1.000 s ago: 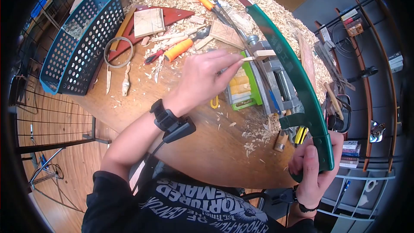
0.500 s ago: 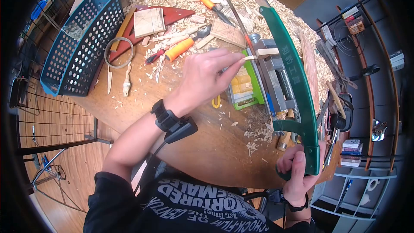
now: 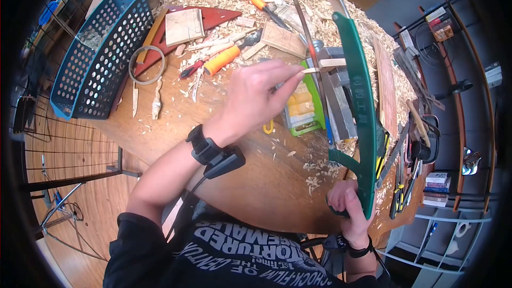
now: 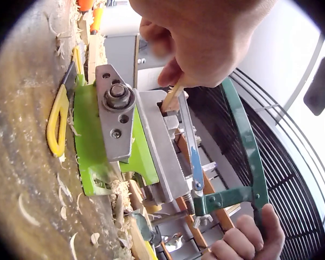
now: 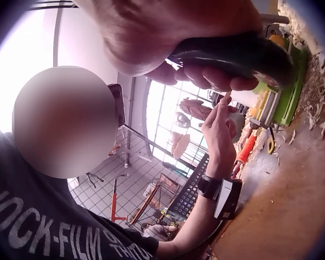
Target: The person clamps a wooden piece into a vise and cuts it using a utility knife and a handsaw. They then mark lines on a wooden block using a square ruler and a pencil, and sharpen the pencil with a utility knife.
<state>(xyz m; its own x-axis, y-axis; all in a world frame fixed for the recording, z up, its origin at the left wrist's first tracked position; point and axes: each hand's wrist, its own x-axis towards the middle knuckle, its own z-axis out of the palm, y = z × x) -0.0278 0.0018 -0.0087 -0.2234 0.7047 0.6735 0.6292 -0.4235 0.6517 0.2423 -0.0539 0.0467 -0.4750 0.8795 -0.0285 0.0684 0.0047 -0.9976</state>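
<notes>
My right hand point(image 3: 346, 202) grips the handle of a green hacksaw point(image 3: 362, 90), its frame running away from me. The saw's blade point(image 3: 329, 128), blue near the handle end, crosses a thin wood strip point(image 3: 333, 63) just right of my left fingertips. The left hand point(image 3: 258, 93) pinches the strip's narrow left end between thumb and fingers. In the left wrist view the wood strip point(image 4: 171, 99) sticks out of a grey metal vise point(image 4: 157, 141), with the blade beside it. My right palm and the dark handle point(image 5: 233, 59) fill the top of the right wrist view.
Below the vise lies a green tray point(image 3: 314, 112) with yellow blocks. Orange-handled tools point(image 3: 221, 61), wood pieces and deep shavings point(image 3: 341, 16) cover the bench's far side. A blue perforated basket point(image 3: 112, 58) stands at left; more tools point(image 3: 416, 144) lie right.
The saw's handle and my right hand have moved left, while the far end of the saw has shifted right and away. My left hand stays nearly still on the strip.
</notes>
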